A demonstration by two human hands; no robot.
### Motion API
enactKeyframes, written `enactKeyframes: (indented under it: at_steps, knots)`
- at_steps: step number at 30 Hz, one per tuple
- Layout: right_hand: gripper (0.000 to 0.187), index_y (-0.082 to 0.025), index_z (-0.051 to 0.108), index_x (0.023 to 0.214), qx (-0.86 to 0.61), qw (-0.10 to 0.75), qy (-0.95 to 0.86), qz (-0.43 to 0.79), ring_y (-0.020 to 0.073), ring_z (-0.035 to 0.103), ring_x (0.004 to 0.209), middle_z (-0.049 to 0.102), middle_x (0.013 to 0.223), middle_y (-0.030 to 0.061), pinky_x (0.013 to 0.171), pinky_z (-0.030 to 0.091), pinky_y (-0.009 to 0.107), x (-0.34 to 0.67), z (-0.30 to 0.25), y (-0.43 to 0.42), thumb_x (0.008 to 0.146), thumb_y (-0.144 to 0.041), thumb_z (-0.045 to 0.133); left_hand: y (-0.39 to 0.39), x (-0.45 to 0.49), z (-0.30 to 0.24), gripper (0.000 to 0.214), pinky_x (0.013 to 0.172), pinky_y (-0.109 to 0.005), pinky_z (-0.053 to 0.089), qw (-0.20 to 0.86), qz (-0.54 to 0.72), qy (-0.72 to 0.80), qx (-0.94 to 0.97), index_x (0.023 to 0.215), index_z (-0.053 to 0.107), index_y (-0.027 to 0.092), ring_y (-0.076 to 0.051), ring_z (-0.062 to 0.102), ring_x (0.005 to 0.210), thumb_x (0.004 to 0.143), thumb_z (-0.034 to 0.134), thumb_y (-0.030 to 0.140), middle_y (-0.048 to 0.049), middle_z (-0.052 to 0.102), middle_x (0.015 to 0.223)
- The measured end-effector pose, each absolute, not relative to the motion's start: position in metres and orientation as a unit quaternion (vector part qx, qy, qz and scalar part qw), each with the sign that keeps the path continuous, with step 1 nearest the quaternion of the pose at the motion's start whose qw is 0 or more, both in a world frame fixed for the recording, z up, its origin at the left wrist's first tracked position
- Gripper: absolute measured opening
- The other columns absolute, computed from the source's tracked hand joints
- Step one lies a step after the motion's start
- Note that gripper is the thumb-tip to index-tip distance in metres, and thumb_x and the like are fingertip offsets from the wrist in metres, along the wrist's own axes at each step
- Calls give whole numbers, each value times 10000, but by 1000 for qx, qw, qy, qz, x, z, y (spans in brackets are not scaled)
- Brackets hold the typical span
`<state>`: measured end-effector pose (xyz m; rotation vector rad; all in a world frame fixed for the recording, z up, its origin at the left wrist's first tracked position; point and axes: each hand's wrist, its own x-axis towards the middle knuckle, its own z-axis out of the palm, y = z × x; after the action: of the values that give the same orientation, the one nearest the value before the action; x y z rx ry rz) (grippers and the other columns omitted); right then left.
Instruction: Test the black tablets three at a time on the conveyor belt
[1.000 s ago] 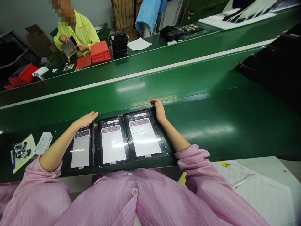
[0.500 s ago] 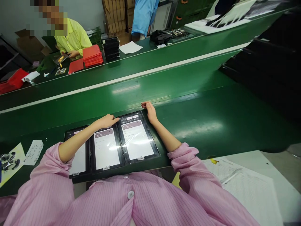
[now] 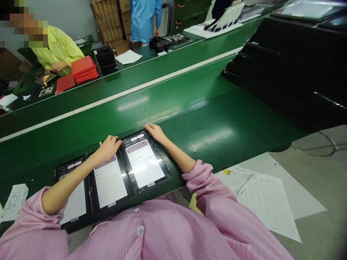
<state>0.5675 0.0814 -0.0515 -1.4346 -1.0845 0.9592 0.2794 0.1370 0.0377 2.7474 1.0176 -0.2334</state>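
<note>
A long green conveyor-line desk (image 3: 217, 119) fills the workshop, with a second green bench behind it where a person in a yellow jacket (image 3: 58, 48) sits beside a stack of flat red covers (image 3: 84, 69). A tall stack of black trays (image 3: 292, 72) stands at the right end, and white printed paper sheets (image 3: 265, 196) lie on the grey surface near the pink sleeve.

Three black-framed tablets with lit white screens lie side by side at the near edge of the desk: the right tablet (image 3: 145, 161), the middle tablet (image 3: 110, 180) and the left tablet (image 3: 72, 196). The left hand (image 3: 108, 148) rests open, fingers spread, on the top edge between the middle and right tablets. The right hand (image 3: 155, 131) lies open with its fingers curled over the right tablet's top right corner; neither hand grips.

The right tablet looks stiff, thin, smooth and fairly light, with a fragile glass face under glossy film; it is best held by its black frame edges, not the screen.
</note>
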Motion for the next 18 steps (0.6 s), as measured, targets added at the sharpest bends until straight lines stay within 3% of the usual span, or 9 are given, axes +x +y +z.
enactKeyframes:
  at_steps: [2, 5, 8, 10, 14, 18]
  knots:
    - [617, -230, 530, 604, -575, 538, -439, 432, 227, 581, 788, 574, 633, 23, 769, 456, 341, 564, -49, 81, 767, -824, 504, 121, 288, 39, 537, 1125, -751, 214, 97, -87, 380, 916, 1421, 494, 186, -378, 436, 1357, 991, 256, 403, -198, 476, 1472]
    - [758, -220, 611, 710, -532, 560, -423, 474, 235, 631, 790, 654, 708, 59, 778, 492, 357, 559, -44, 81, 752, -926, 341, 112, 294, 44, 626, 1148, -777, 63, 118, -104, 395, 905, 1523, 381, 148, -374, 349, 1454, 1002, 194, 440, -207, 359, 1583]
    - [812, -207, 644, 792, -481, 583, -401, 517, 240, 649, 774, 681, 741, 78, 788, 509, 372, 556, -43, 81, 735, -948, 316, 125, 286, 49, 673, 1172, -729, 134, 147, -130, 401, 895, 1554, 365, 186, -372, 333, 1478, 995, 180, 513, -170, 319, 1623]
    - [793, -201, 646, 809, -481, 592, -390, 516, 239, 651, 790, 684, 762, 78, 807, 510, 378, 556, -46, 82, 748, -927, 334, 142, 276, 52, 674, 1195, -621, 242, 189, -149, 397, 886, 1569, 352, 243, -338, 396, 1453, 984, 196, 540, -119, 378, 1607]
    - [609, -206, 642, 899, -538, 590, -394, 455, 223, 630, 898, 685, 899, 56, 893, 488, 376, 556, -57, 86, 715, -784, 589, 169, 258, 50, 686, 1172, -384, 358, 289, -170, 352, 874, 1600, 272, 293, -246, 449, 1431, 944, 298, 492, -15, 411, 1597]
    - [663, -231, 563, 1140, -565, 582, -408, 420, 202, 601, 907, 652, 1012, 36, 930, 474, 396, 552, -66, 88, 597, -534, 791, 170, 256, 47, 827, 1127, -375, 401, 299, -144, 358, 873, 1630, 89, 277, -241, 522, 1373, 899, 422, 473, -51, 512, 1518]
